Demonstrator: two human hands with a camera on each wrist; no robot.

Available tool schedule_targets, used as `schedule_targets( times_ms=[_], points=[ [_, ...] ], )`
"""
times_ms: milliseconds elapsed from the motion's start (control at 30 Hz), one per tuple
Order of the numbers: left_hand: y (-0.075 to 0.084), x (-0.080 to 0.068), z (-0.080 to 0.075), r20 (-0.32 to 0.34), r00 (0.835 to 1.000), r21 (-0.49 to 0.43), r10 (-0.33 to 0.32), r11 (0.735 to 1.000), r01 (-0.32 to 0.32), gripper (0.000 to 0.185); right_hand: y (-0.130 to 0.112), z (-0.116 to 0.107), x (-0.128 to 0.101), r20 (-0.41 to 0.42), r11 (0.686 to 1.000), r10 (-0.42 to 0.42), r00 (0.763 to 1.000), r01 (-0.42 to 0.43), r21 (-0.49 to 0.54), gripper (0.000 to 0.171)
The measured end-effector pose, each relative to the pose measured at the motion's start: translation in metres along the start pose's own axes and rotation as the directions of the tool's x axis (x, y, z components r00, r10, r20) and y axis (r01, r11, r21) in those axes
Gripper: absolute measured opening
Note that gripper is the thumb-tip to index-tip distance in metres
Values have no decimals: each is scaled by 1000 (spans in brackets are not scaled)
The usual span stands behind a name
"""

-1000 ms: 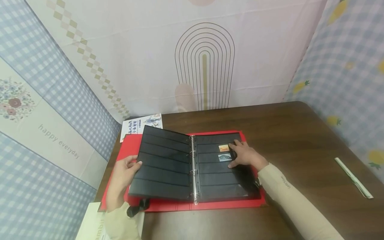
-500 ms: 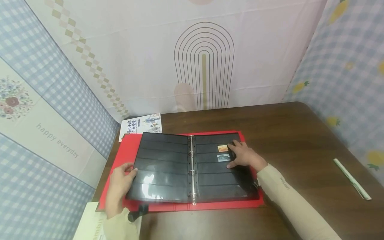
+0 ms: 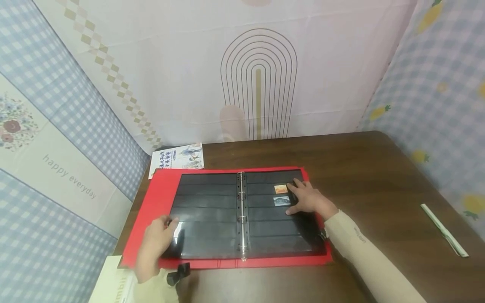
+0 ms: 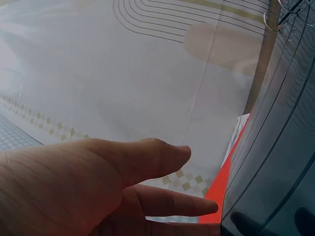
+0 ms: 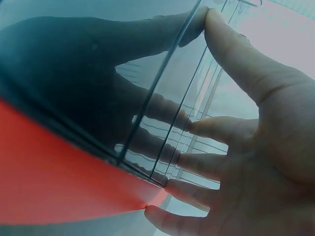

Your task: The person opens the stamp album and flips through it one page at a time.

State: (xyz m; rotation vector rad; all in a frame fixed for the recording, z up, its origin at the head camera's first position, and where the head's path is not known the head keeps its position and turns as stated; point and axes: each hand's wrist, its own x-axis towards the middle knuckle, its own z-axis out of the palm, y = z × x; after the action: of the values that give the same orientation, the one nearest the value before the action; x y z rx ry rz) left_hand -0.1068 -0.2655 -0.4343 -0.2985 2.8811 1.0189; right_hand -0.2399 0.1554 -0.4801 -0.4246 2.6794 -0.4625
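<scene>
Two hands on open red binder (image 3: pixel 151 198), flat mid-bench (image 3: pixel 379 176). I see from head view only: two stamps (image 3: pixel 281 195) in right black page (image 3: pixel 280 227) beside right hand (image 3: pixel 308 198). Right wrist view shows fingers (image 5: pixel 206 164) straight, pressing glossy page. Left hand (image 3: pixel 155 242), fingers relaxed, touches left page (image 3: pixel 204 219) edge, gripping nothing.

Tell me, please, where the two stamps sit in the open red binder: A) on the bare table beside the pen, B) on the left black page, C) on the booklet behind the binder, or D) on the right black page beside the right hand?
D: both stamps lie on the right black page, just left of the right hand.
</scene>
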Motion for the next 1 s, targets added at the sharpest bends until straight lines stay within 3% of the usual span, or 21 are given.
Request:
schedule_targets(
  times_ms=[433, 633, 800, 1000],
  points=[
    [8, -7, 11, 19, 999, 7, -48, 999, 48, 59, -1, 4, 1, -1, 1000, -16, 1000, 16, -1, 101],
    [13, -5, 22, -6, 999, 79, -43, 996, 43, 57, -3, 1, 3, 8, 1000, -12, 1000, 12, 3, 101],
    [25, -7, 33, -4, 1000, 123, -9, 992, 10, 58, 1, -7, 8, -11, 1000, -23, 1000, 23, -14, 91],
    [34, -13, 47, 6, 997, 70, 74, 995, -74, 68, 9, -14, 20, -52, 999, -47, 998, 46, -13, 89]
  ],
)
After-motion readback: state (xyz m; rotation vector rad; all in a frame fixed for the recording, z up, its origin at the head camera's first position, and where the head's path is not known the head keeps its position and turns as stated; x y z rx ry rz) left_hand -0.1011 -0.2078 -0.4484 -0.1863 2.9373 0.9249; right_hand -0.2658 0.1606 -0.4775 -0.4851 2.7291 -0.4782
